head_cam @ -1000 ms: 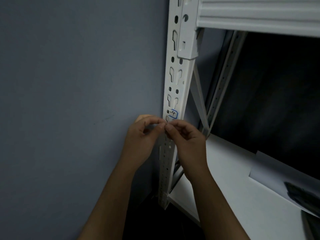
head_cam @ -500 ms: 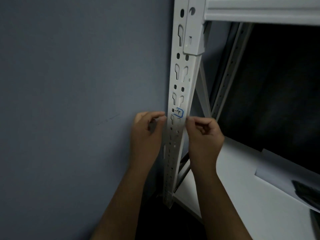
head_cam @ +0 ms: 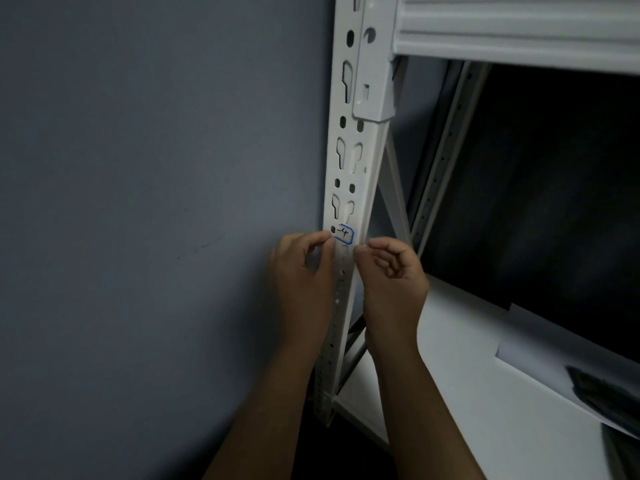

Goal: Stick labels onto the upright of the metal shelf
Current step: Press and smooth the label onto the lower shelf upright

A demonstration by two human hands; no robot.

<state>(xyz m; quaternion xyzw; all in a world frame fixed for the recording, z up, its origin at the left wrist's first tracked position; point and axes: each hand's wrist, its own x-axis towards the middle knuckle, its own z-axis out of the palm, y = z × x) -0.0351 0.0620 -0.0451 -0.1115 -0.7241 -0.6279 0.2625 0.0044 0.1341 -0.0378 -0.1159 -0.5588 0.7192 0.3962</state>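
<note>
I hold my left hand [head_cam: 304,271] and right hand [head_cam: 391,271] on either side of the white upright [head_cam: 349,161], my fingers [head_cam: 323,239] curled and pinching at its edges just below the blue-bordered label [head_cam: 345,233] marked "4", which already sits flat on the face. Whether I pinch a second, clear strip across the post I cannot tell. I judge the two-sided hold keeps whatever goes on level. The shelf board [head_cam: 467,358] lies lower right.

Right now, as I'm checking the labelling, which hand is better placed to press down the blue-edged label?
Probably the left hand: its fingertips sit at the label on the upright, beside its lower left corner. The right hand is curled just below and right of it.
</note>
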